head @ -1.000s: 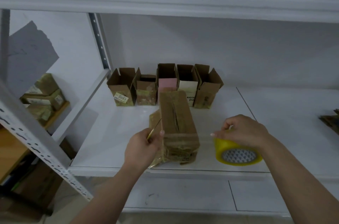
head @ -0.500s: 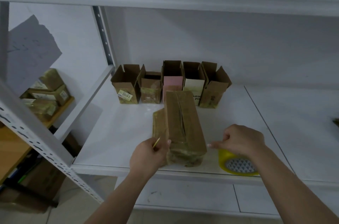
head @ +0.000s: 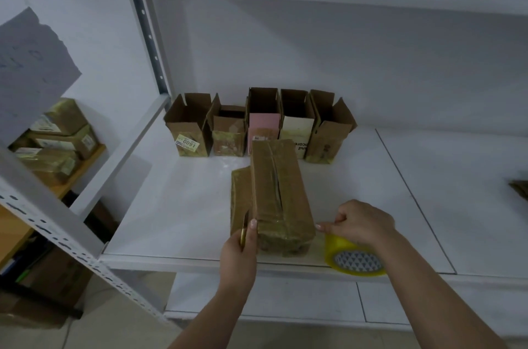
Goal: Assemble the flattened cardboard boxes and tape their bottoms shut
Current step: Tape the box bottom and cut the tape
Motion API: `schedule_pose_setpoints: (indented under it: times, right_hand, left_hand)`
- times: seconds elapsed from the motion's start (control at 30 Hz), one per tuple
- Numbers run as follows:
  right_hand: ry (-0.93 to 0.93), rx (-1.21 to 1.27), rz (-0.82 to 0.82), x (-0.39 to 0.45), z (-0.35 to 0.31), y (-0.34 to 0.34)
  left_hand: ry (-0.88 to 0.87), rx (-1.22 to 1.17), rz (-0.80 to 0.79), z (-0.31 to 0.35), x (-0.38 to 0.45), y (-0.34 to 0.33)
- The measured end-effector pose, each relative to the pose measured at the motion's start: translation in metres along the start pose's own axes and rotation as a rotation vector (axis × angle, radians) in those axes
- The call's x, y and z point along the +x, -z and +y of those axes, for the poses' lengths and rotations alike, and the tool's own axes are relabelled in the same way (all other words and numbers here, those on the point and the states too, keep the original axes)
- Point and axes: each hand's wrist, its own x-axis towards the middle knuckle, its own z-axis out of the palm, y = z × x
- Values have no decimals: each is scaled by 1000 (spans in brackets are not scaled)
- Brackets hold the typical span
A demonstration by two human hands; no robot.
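Now, taping step. Blade pinched in left hand beside box, lying bottom-up at shelf front. Tape roll gripped by right hand. Strip best kept taut, cut made close to box edge.

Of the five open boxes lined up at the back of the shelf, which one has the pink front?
The pink box, the middle one of the five, right behind the box being taped. Its neighbour to the right is cream; the other three are plain brown cardboard.
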Motion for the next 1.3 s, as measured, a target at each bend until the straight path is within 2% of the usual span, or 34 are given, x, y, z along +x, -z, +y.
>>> schedule_pose_setpoints:
  times: [0.17, 0.27, 0.33, 0.43, 0.57, 0.63, 0.73, 0.8, 0.87, 0.93, 1.03, 1.13, 1.2, 1.3]
  right_hand:
    - [-31, 20, -17, -2, -3, 3]
    - [-43, 23, -37, -3, -2, 2]
    - [-42, 28, -21, -5, -2, 2]
    - [-57, 42, -20, -8, -2, 2]
    - [-51, 31, -13, -9, -3, 2]
    - [-59, 31, -23, -8, -3, 1]
    - [-51, 23, -31, -7, -2, 1]
    - [-42, 19, -26, -7, -1, 1]
    - [-43, 20, -21, -8, 1, 1]
    - [-34, 56, -18, -7, 2, -2]
    - [21, 202, -57, -6, 7, -1]
    - [127, 416, -240, -10, 16, 13]
    - [172, 411, -329, -10, 25, 17]
    - [158, 385, -258, -2, 30, 18]
  left_hand:
    - [61, 81, 21, 2, -1, -8]
    - [232, 39, 13, -12, -2, -12]
    - [270, 11, 1, -23, -5, -10]
    - [214, 61, 57, -17, 2, 2]
    - [-4, 38, 117, 31, 17, 17]
    - [-133, 16, 8, 57, 21, 14]
    - [-249, 72, -345, 89, 21, -8]
    - [-263, 186, -563, 101, 23, -26]
    - [-226, 262, -707, 100, 28, -40]
    - [-154, 321, -738, 90, 34, -45]
    - [-136, 342, -700, 80, 40, -46]
    - [-154, 339, -688, 78, 43, -45]
    - [-179, 345, -696, 76, 44, -44]
    - [-263, 397, -726, 74, 46, -42]
